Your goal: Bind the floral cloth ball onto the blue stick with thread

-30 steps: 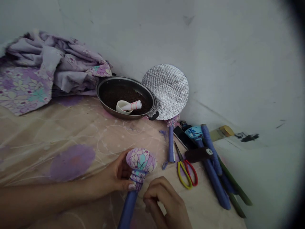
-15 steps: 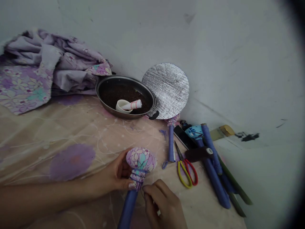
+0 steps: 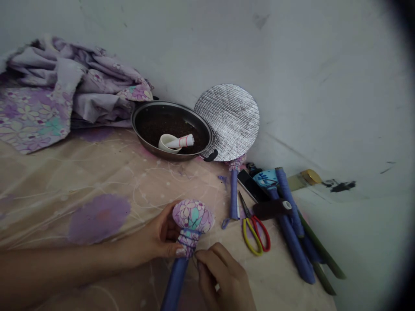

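Observation:
A blue stick topped with a ball wrapped in floral purple cloth (image 3: 192, 217) stands between my hands near the bottom centre. My left hand (image 3: 158, 239) is closed around the bound neck of the ball, thumb pressed against the gathered cloth. My right hand (image 3: 223, 280) is closed in a pinch right next to that neck; what its fingertips hold is too thin to make out. The blue stick (image 3: 174, 285) runs down out of the picture.
A dark pan (image 3: 171, 129) with brown grains and a white scoop sits at the wall. A round silver-foil paddle (image 3: 228, 121) leans beside it. Red-and-yellow scissors (image 3: 254, 229), blue sticks (image 3: 292, 224) and green sticks lie to the right. Crumpled floral cloth (image 3: 65, 90) is piled at far left.
My right hand has moved in from a little apart to the neck of the cloth ball. My left hand and the ball have stayed put.

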The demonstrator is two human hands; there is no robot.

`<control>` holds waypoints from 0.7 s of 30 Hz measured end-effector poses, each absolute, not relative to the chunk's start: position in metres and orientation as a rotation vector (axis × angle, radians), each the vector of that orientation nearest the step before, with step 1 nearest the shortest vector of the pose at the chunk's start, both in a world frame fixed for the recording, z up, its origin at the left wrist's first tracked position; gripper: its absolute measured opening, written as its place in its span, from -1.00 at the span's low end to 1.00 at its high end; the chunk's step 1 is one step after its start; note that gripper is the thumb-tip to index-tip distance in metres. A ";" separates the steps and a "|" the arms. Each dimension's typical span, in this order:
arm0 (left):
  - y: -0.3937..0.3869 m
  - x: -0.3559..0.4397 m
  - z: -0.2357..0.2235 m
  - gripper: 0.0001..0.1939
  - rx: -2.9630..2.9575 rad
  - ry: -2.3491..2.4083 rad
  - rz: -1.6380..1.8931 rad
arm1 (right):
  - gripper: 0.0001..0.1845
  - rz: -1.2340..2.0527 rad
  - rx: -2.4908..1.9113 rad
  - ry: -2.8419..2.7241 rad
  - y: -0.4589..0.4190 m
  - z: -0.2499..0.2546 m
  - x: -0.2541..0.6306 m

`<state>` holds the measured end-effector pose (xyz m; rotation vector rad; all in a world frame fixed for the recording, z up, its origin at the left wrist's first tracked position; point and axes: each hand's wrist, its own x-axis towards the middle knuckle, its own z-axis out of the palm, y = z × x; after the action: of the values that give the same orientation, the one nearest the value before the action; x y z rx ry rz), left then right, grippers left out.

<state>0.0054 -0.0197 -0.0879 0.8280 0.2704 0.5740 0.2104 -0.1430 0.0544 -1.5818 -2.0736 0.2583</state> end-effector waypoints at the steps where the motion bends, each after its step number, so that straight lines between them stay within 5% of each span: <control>1: -0.020 0.005 -0.088 0.22 0.832 0.273 0.570 | -0.56 0.259 -1.584 -2.078 -0.143 0.054 0.211; 21: -0.021 0.001 -0.088 0.34 0.851 0.304 0.563 | -0.57 0.348 -1.621 -1.922 -0.148 0.039 0.198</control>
<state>0.0011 -0.0207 -0.0877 0.8510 0.3042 0.5625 0.1984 -0.1482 0.0394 -1.6211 -1.9220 0.3479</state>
